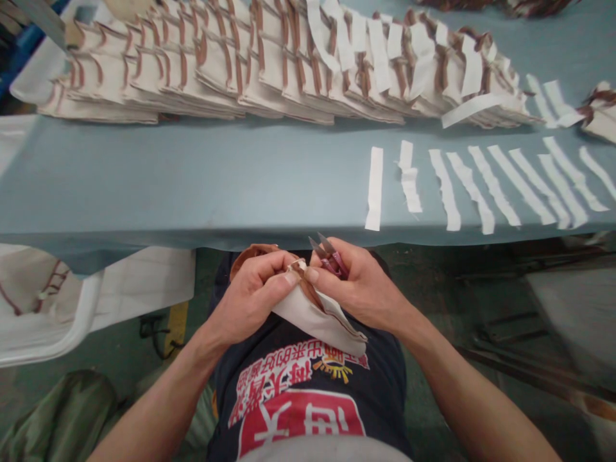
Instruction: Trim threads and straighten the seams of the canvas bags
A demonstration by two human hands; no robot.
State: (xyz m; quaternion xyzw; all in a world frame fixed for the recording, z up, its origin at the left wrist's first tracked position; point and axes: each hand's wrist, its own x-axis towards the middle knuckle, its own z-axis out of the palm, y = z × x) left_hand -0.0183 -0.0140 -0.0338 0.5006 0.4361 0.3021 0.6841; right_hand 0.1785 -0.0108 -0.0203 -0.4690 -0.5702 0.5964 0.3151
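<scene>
Over my lap I hold a cream fabric piece with brown trim [320, 321] in both hands. My left hand [257, 285] pinches its upper edge between thumb and fingers. From the other side, the thumb and finger of my right hand [359, 282] grip the same edge, close to the left thumb. Tucked in the right hand is a pair of thread snips [330, 255], its dark blades pointing up and left, apart at the tips. A brown part [253, 255] shows behind my left hand. What lies between the fingertips is partly hidden.
A long overlapping row of cream fabric pieces with brown trim [221, 70] lies along the blue-covered table [192, 179]. Several white strips [374, 189] lie near its front edge on the right, others on the row. A white-rimmed basket [86, 314] stands lower left.
</scene>
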